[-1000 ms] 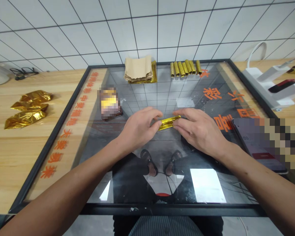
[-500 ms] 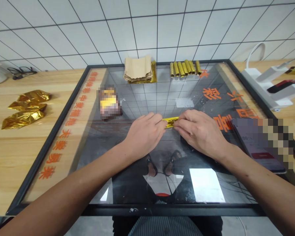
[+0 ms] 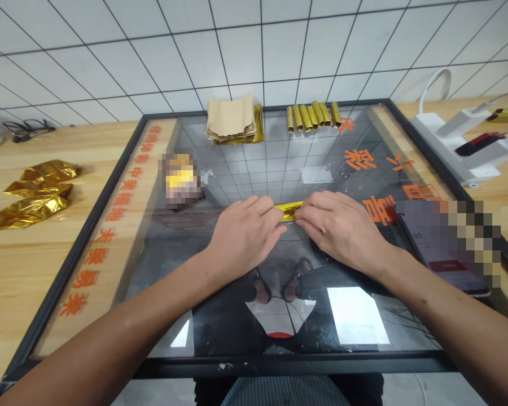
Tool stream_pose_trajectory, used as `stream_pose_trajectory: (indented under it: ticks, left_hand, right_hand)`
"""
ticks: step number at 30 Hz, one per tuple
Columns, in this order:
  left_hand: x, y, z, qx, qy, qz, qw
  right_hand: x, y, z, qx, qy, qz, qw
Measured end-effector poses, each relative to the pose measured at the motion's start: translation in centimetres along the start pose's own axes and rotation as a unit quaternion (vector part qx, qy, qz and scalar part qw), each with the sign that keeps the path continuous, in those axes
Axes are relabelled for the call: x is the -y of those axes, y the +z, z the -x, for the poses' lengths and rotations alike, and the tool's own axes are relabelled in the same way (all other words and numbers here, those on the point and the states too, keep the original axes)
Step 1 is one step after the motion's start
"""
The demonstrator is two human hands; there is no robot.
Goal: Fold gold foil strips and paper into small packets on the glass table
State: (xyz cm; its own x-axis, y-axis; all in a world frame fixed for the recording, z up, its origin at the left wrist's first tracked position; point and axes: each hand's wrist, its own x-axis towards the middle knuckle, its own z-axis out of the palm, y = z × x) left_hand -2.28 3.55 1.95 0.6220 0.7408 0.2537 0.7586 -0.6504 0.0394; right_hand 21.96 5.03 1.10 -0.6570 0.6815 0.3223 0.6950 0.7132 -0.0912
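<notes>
A narrow folded or rolled piece of gold foil paper (image 3: pixel 290 212) lies low over the glass tabletop (image 3: pixel 232 186), stretched between both hands. My left hand (image 3: pixel 245 230) is closed over its left end, with the thumb a little apart below the fingers. At the other end, my right hand (image 3: pixel 338 224) pinches the paper between thumb and fingertips. Only the shiny middle stretch shows; both ends are hidden by my fingers. Behind the hands, several gold paper tubes (image 3: pixel 312 116) lie side by side near the back frame. Left of them sits a stack of brown-backed gold paper sheets (image 3: pixel 231 119).
Three folded gold foil shapes (image 3: pixel 31 211) rest on the wood at left. A blurred packet (image 3: pixel 181 183) stands on the glass. At right are a phone (image 3: pixel 432 245) and a white power strip (image 3: pixel 442 141) with plugs. A black frame (image 3: pixel 296 363) edges the glass.
My left thumb has moved away from the fingers, downward. Both hands still hold the gold paper in nearly the same place. The whole view has shifted slightly.
</notes>
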Motion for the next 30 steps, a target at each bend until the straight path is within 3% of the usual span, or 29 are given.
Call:
stream_pose_trajectory:
  ticks: [8,13,22,30]
  left_hand:
    - [0.3,0.1,0.0,-0.021,-0.026,-0.035,0.999]
    - [0.5,0.6,-0.2,-0.027,0.007,-0.052,0.998]
    - [0.4,1.2,-0.4,-0.091,0.059,-0.097,0.989]
    - [0.2,1.6,-0.2,-0.117,0.066,-0.085,0.987]
  right_hand:
    - [0.6,-0.6,0.2,-0.002,0.007,0.032,0.999]
    - [0.8,-0.6,0.1,-0.002,0.004,0.034,0.999]
    - [1.0,-0.5,-0.2,-0.012,-0.016,0.056,0.998]
    - [1.3,-0.4,-0.4,-0.019,-0.033,0.074,0.997]
